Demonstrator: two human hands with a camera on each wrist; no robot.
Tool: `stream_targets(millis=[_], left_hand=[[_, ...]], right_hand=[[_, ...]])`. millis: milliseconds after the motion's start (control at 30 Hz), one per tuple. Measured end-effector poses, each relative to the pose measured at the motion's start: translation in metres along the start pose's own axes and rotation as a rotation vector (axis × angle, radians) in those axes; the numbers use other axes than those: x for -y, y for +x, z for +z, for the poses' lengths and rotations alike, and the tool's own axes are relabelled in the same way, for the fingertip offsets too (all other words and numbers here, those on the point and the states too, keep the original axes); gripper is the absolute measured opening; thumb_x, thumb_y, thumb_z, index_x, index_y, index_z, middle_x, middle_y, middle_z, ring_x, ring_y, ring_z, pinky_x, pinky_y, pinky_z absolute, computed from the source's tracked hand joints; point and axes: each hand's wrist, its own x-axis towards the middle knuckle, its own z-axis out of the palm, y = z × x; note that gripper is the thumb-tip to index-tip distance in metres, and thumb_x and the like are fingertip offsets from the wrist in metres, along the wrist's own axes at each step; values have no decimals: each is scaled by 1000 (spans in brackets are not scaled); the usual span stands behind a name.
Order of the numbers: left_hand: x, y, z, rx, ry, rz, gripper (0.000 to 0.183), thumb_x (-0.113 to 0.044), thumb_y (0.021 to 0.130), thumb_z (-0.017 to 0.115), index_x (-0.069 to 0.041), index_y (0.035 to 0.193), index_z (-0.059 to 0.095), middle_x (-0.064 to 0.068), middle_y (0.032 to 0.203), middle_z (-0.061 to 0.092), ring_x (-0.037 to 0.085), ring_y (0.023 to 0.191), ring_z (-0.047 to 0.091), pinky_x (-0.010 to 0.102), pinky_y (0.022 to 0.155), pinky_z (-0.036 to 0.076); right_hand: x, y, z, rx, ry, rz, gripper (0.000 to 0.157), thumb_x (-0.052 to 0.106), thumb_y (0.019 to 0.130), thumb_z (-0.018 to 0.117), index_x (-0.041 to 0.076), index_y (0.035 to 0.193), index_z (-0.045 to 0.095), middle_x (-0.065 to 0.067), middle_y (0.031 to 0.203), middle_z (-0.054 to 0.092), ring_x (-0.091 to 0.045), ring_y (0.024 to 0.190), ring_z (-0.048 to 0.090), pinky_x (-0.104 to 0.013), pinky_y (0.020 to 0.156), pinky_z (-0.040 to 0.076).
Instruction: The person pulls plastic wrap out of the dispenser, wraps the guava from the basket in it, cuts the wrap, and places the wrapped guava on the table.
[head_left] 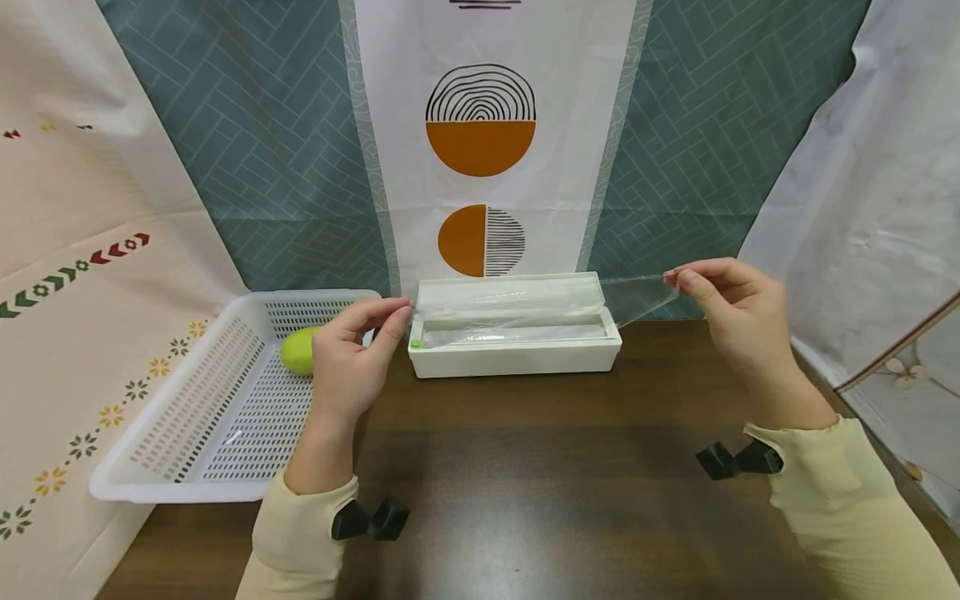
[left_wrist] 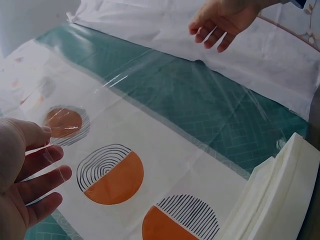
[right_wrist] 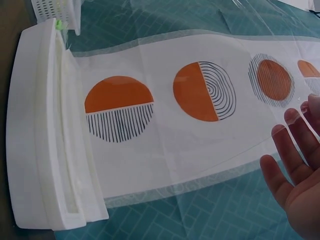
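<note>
A sheet of clear cling film (head_left: 637, 293) stretches between both hands above and behind a white cling film box (head_left: 517, 360), whose lid stands raised. My left hand (head_left: 351, 367) pinches one corner of the film between thumb and forefinger, just left of the box. At the film's other end, my right hand (head_left: 738, 304) pinches a corner out to the right. In the left wrist view the left hand (left_wrist: 27, 175) has its other fingers spread. The right wrist view shows the right hand (right_wrist: 302, 175) at its edge, with the box (right_wrist: 30, 125) across from it.
A white slotted basket (head_left: 195, 375) stands left on the brown table (head_left: 517, 500), partly behind the left forearm. In it lies a yellow-green fruit (head_left: 297, 352), partly covered by the left hand. A patterned cloth (head_left: 285, 142) hangs behind the box.
</note>
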Motion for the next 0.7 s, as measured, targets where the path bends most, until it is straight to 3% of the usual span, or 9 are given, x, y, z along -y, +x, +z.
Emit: stream_targets(millis=[200, 267, 500, 700], left_hand=[[5, -5, 0, 17, 21, -11, 14, 9, 80, 68, 10, 94, 70, -22, 89, 66, -2, 80, 63, 12, 72, 48], [7, -7, 0, 22, 29, -8, 14, 9, 79, 68, 9, 93, 70, -14, 89, 70, -3, 81, 64, 12, 72, 48], [15, -15, 0, 36, 70, -39, 13, 5, 80, 70, 6, 92, 71, -6, 87, 71, -3, 79, 64, 11, 69, 48], [22, -23, -1, 52, 115, -119, 13, -1, 82, 71, 2, 93, 72, 19, 89, 71, -4, 78, 62, 11, 65, 47]], right_hand=[[-6, -7, -2, 14, -26, 29, 10, -10, 86, 58, -13, 93, 65, -1, 88, 73, -10, 84, 65, -16, 77, 50], [-8, -10, -2, 16, -34, 35, 9, -10, 86, 58, -13, 93, 65, -1, 88, 73, -10, 85, 65, -15, 77, 50], [-11, -20, -1, 1, -57, 97, 12, -12, 86, 56, -9, 92, 66, 1, 87, 73, -9, 83, 66, -15, 78, 50], [-19, -32, -4, 30, -89, 146, 11, -10, 87, 57, -7, 93, 66, 3, 87, 73, -8, 84, 67, -14, 80, 50]])
